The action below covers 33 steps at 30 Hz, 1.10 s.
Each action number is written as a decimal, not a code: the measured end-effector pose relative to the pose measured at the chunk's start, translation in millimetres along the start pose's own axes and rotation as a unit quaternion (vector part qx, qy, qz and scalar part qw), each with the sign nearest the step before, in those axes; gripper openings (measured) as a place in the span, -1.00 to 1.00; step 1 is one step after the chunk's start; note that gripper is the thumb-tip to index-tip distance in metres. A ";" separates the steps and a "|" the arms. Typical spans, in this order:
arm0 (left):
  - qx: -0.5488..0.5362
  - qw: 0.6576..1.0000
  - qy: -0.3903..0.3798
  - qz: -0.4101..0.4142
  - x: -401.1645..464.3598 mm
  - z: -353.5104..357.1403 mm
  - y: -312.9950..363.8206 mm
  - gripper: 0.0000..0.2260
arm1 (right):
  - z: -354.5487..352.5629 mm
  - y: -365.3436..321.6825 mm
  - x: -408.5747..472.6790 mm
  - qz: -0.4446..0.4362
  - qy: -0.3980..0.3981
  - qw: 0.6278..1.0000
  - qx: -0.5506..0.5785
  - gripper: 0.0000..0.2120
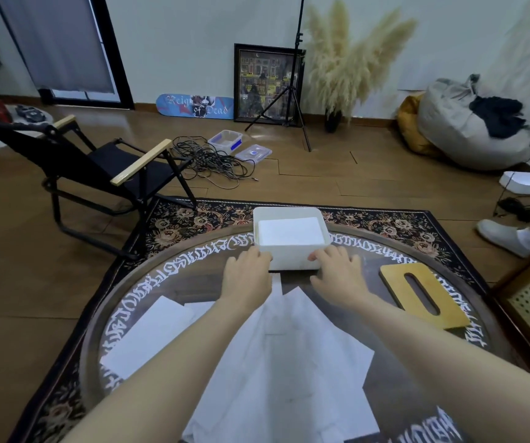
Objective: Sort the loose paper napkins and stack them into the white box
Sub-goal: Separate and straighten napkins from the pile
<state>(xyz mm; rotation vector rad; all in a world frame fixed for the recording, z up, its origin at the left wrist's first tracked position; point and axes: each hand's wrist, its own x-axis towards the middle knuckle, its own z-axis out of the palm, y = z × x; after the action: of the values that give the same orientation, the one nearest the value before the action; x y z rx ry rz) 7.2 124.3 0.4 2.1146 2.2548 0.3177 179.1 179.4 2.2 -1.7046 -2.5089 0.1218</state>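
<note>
My left hand (248,272) and right hand (337,270) grip near corners of white rectangular plastic box (289,215), frame centre; round dark lettered surface (174,276); floral rug (193,215); wooden floor (321,177).

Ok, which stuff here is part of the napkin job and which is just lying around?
Part of the job:
white box, held by left hand and right hand
loose napkins
wooden slotted lid

Lying about:
folding chair
cables
skateboard deck

both bare arms reach forward; left grip (248,272) and right grip (337,270) lie palm-down, fingers curled.
</note>
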 end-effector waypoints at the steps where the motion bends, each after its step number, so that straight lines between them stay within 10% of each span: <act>1: 0.003 1.000 -0.003 0.000 -9.3 -0.5 -1.2 -0.70 | -0.3 -2.1 -7.6 -0.002 -0.003 1.000 0.004 -0.63; 33: 0.003 0.990 -0.095 -0.108 -209.1 -6.5 -75.9 -0.66 | 44.2 -97.7 -139.2 -0.099 -0.130 0.986 0.027 -0.62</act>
<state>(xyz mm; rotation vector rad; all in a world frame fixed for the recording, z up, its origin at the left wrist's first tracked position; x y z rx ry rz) -53.1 -87.7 -30.2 1.7927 2.3428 0.0954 134.1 13.7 -35.3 -1.4930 -2.8154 0.4167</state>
